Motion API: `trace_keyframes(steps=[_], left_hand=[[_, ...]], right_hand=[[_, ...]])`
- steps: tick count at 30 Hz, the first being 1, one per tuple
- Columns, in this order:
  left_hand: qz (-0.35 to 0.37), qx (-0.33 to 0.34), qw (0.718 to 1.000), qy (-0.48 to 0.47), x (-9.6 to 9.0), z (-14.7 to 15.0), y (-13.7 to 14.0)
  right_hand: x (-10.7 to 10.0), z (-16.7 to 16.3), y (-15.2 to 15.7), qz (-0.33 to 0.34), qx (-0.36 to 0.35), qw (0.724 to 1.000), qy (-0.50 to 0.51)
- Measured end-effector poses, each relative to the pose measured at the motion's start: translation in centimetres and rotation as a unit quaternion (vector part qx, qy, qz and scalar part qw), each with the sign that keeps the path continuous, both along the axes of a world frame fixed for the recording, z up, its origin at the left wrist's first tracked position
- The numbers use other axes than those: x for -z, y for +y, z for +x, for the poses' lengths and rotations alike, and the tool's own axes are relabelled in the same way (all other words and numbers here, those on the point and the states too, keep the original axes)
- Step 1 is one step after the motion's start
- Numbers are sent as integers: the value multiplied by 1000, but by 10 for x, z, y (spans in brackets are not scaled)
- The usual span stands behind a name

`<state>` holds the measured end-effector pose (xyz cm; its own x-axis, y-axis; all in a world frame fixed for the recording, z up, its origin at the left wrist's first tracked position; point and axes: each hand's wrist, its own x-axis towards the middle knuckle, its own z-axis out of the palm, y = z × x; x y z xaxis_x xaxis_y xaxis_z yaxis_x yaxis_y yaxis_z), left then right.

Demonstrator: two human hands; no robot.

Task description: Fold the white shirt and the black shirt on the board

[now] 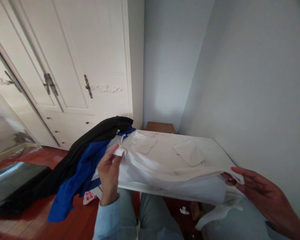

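Observation:
A white garment (162,163) lies spread over a long white-topped table (207,143), with two flaps or pockets showing on its upper face. My left hand (109,173) pinches the garment's edge at its left end and lifts it slightly. At the right end, my right hand (257,190) grips the near edge between thumb and fingers. Between both hands the near edge hangs in a shallow curve over the table's front. Close to my left hand, a blue garment (82,170) and a black garment (90,140) drape off the table's left end.
A white wardrobe (95,50) with dark handles stands behind on the left. The grey wall (255,83) borders the table's right side. A brown wooden piece (160,127) sits behind the table. On the wooden floor (72,226) at left lies a dark ribbed case (17,180).

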<state>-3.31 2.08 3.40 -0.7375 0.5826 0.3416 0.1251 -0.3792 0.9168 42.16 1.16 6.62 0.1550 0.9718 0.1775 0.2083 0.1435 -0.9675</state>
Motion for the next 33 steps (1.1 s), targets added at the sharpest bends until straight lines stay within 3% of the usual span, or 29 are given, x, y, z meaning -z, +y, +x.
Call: trace_keyframes(steps=[4,9,12,15,17,19,22,27,33], left_hand=[[-13,-76,974,212,-29,-26,22],[90,-101,955,265,-56,-33,48],[81,-88,960,254,-70,-32,84],[5,-45,966,256,-75,-33,144],[-103,-35,949,297,-71,-32,190],[-247,-31,901,356,-59,-30,234],[-329,2,873,361,-29,-31,280],[-366,57,847,381,14,-47,306],[-329,81,847,410,21,-66,313]], right_hand=[[-33,4,27,80,53,994,-56],[-64,-5,55,193,82,972,-107],[-68,-8,100,192,72,979,-13],[-60,-7,168,143,15,986,86],[-47,-8,217,76,-15,990,115],[-27,-12,260,-13,7,993,120],[14,-24,303,-118,62,988,82],[69,-29,323,-163,60,984,37],[67,-9,336,-116,46,990,70]])
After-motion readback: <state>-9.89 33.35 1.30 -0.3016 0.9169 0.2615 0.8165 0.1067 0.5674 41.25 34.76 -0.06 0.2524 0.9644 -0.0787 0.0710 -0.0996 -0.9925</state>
